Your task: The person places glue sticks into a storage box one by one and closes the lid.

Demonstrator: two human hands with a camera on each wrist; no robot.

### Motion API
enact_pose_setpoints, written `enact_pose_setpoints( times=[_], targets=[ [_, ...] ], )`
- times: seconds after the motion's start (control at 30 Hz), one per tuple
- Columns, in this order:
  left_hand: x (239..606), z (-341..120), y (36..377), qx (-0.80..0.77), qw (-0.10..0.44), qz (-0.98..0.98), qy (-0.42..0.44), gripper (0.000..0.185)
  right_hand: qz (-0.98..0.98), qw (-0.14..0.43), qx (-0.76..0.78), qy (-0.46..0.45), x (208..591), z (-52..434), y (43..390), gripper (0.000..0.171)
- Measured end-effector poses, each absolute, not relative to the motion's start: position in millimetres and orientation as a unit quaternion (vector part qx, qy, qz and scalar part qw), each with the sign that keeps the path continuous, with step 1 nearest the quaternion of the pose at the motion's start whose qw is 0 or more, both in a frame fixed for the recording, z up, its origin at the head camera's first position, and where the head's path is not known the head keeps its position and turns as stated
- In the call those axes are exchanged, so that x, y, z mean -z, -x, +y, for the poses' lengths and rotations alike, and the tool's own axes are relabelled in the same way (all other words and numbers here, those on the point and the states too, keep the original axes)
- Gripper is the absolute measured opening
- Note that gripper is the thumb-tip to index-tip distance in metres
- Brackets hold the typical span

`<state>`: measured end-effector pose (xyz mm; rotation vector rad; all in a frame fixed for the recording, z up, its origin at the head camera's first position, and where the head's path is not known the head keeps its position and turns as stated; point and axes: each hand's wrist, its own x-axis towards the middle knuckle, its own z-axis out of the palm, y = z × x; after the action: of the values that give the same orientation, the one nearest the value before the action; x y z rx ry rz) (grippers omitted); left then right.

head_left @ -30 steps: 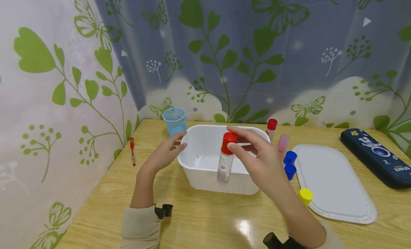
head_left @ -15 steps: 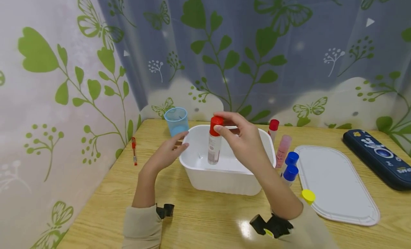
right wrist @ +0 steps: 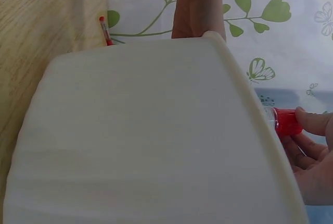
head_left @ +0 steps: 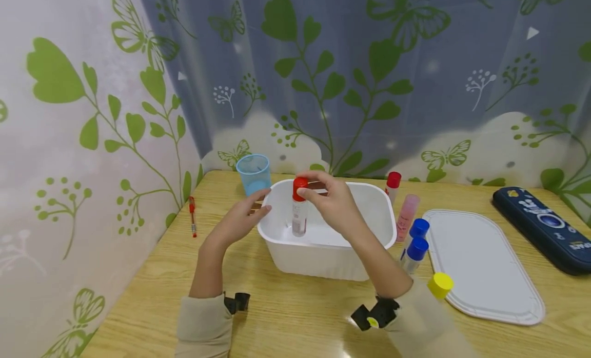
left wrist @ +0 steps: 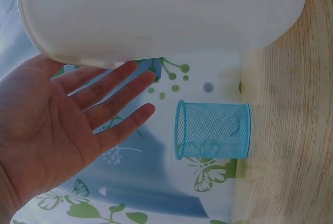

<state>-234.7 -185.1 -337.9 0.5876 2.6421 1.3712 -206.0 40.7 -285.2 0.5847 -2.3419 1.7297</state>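
Curtain backdrop (head_left: 323, 65), grey-blue and white with green leaf and butterfly print, hangs behind and to the left of a wooden desk (head_left: 286, 317). White plastic bin (head_left: 323, 255) sits mid-desk, open top. White lid (head_left: 480, 265) lies flat to the right of the bin, apart from it. Dark blue pencil case (head_left: 545, 227) lies at the far right edge of the desk; it has printed graphics and white lettering, too small and cut off to read.

Blue mesh cup (head_left: 253, 172) stands upright behind the bin's left corner, near the curtain. Right hand (head_left: 334, 209) is over the bin, thumb and fingertips pinching the red cap of a glue stick (head_left: 299, 214); the stick is upright, its clear body down inside the bin near the left wall, label unreadable. Left hand (head_left: 237, 222) has straight relaxed fingers, holding nothing, fingertips at the bin's left rim; the left wrist view shows the flat palm right by the rim.

More sticks stand between the bin and lid: a red-capped stick (head_left: 392, 186), a pink stick (head_left: 407, 217), two blue-capped sticks (head_left: 415, 242), and a yellow-capped stick (head_left: 439, 285) nearest the right forearm. Red pen (head_left: 191, 217) lies on the desk's left edge.
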Motion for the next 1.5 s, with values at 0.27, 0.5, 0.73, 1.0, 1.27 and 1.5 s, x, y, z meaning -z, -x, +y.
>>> enact_pose_setpoints(
  times=[0.27,0.5,0.73,1.0,1.27,1.5],
  targets=[
    [335,-185,233,-0.454,0.058,0.869,-0.189,0.054,-0.802,0.045,-0.571,-0.168,305,34,219,0.028],
    [328,-181,227,-0.458,0.065,0.865,-0.192,0.053,-0.817,0.011,-0.558,-0.145,315,29,221,0.024],
    [337,-183,233,-0.449,0.059,0.871,-0.193,0.052,-0.827,-0.043,-0.538,-0.158,318,26,219,0.025],
    [337,-184,232,-0.446,0.056,0.872,-0.193,0.054,-0.826,-0.091,-0.512,-0.220,321,26,216,0.020],
    [338,-183,232,-0.450,0.055,0.870,-0.194,0.054,-0.825,-0.121,-0.487,-0.258,321,26,216,0.019],
    [338,-183,233,-0.453,0.054,0.869,-0.194,0.054,-0.835,-0.130,-0.461,-0.273,321,25,217,0.019]
  ],
)
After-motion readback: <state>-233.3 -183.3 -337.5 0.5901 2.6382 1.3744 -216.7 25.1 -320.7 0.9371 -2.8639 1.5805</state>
